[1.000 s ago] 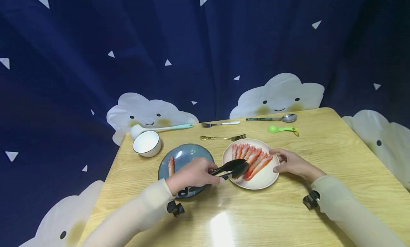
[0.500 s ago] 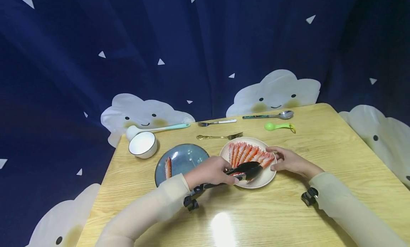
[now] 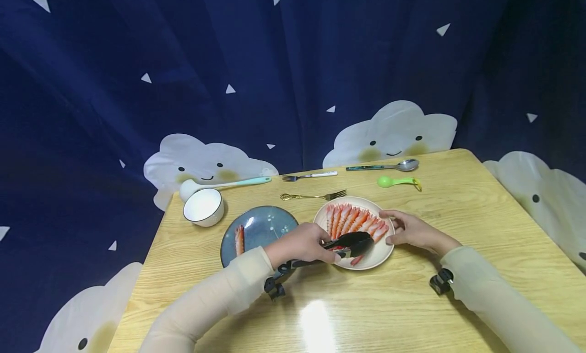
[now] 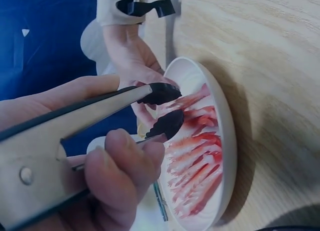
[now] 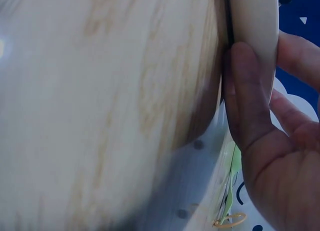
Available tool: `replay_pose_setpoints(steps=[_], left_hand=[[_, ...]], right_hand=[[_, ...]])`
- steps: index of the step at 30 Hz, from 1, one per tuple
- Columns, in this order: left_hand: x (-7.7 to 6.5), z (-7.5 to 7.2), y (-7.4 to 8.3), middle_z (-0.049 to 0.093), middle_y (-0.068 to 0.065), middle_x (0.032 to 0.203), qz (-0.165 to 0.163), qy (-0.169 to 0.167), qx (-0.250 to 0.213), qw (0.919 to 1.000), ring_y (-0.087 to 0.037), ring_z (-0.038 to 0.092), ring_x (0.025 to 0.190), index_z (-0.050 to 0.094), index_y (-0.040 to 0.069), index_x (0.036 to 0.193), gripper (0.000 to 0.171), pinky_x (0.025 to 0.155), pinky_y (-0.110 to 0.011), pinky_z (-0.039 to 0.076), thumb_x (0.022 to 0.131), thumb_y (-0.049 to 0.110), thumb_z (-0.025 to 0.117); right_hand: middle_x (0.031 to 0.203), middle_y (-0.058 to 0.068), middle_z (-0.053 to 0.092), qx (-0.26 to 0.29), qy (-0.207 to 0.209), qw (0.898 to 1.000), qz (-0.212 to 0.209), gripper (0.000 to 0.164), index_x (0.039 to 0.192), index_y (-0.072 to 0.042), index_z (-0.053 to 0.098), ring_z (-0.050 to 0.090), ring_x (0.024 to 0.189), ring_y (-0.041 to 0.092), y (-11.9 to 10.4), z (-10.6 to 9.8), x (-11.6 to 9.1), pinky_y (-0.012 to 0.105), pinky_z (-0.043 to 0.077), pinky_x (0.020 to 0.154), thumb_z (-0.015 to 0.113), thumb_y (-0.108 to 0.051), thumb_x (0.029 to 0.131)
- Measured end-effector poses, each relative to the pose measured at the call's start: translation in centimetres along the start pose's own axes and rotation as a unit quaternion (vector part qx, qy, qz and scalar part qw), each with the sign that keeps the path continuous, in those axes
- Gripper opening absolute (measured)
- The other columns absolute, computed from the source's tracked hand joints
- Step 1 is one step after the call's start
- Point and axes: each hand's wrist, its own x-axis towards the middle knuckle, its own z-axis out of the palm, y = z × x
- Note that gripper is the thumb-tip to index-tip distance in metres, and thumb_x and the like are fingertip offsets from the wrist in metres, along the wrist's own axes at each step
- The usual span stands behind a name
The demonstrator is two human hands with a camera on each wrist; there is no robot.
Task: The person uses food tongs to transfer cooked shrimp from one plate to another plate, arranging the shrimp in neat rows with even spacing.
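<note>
My left hand [image 3: 304, 245] grips a pair of tongs [image 4: 100, 113] with black tips. The tips reach over the right part of a cream plate [image 3: 379, 257], one on each side of a shrimp [image 4: 192, 99] in the left wrist view, with a gap between them. Several more red-and-white shrimps [image 3: 348, 219] lie in a fan across this plate. My right hand [image 3: 414, 233] pinches the plate's right rim, thumb against the outer side in the right wrist view. One single shrimp [image 3: 239, 240] lies on the blue plate [image 3: 265, 215], which is partly hidden behind my left hand and sleeve.
Behind the plates lie a gold fork [image 3: 313, 196], a white-handled fork [image 3: 311, 176], a metal spoon [image 3: 384, 167] and a small green spoon [image 3: 398, 181]. A white bowl [image 3: 204, 207] and a ladle [image 3: 229, 184] are at the back left. A dark blue curtain [image 3: 293, 78] hangs behind the table.
My left hand has carried the tongs rightward, farther over the cream plate. A red shrimp end now shows below the tongs' tips. My right hand stays on the rim.
</note>
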Motion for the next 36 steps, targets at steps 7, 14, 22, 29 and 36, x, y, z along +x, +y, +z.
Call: replay_pose_setpoints(steps=[7,14,22,29,36], left_hand=[[0.0,-0.2,0.1,0.063,0.003,0.097,-0.001,-0.002,0.016,0.9999,-0.007,0.055,0.08,0.064,0.011,0.104,0.047,0.066,-0.022,0.043,0.073,0.045,0.065],[0.0,-0.4,-0.7,0.063,0.003,0.089,0.003,0.008,-0.027,0.9996,-0.006,0.055,0.078,0.066,0.013,0.1,0.042,0.063,-0.02,0.042,0.072,0.044,0.066],[-3.4,-3.5,-2.3,0.037,0.005,0.048,-0.015,0.046,-0.087,0.995,-0.009,0.028,0.041,0.061,0.015,0.069,0.027,0.042,-0.024,0.026,0.076,0.04,0.064],[-8.6,-5.8,-6.2,0.052,0.004,0.059,-0.104,0.11,-0.085,0.9848,-0.011,0.044,0.052,0.066,0.017,0.087,0.038,0.05,-0.028,0.037,0.071,0.051,0.063],[-13.1,-6.0,-9.7,0.047,0.004,0.054,-0.175,0.152,-0.076,0.9699,-0.012,0.041,0.05,0.063,0.013,0.069,0.035,0.047,-0.027,0.033,0.07,0.048,0.065]], right_hand=[[0.104,0.02,0.048,0.0,0.001,1.0,0.002,0.075,0.132,0.0,0.029,0.05,0.076,0.022,-0.1,0.1,0.0,0.027,0.044,0.064,0.07,-0.005,0.069],[0.097,0.019,0.047,-0.014,0.008,1.0,0.01,0.074,0.132,-0.002,0.031,0.048,0.075,0.022,-0.1,0.2,0.0,0.027,0.043,0.063,0.07,-0.005,0.069],[0.097,0.017,0.046,-0.034,0.011,0.999,0.016,0.075,0.132,-0.003,0.03,0.046,0.077,0.022,-0.3,0.2,-0.1,0.029,0.042,0.065,0.071,-0.008,0.07],[0.098,0.016,0.048,-0.045,0.014,0.999,0.024,0.075,0.132,-0.004,0.031,0.048,0.079,0.022,-0.3,0.3,0.1,0.03,0.043,0.067,0.071,-0.01,0.069],[0.093,0.015,0.046,-0.063,0.031,0.997,0.026,0.075,0.131,-0.005,0.033,0.047,0.076,0.021,-0.1,0.4,0.1,0.031,0.042,0.065,0.072,-0.012,0.068]])
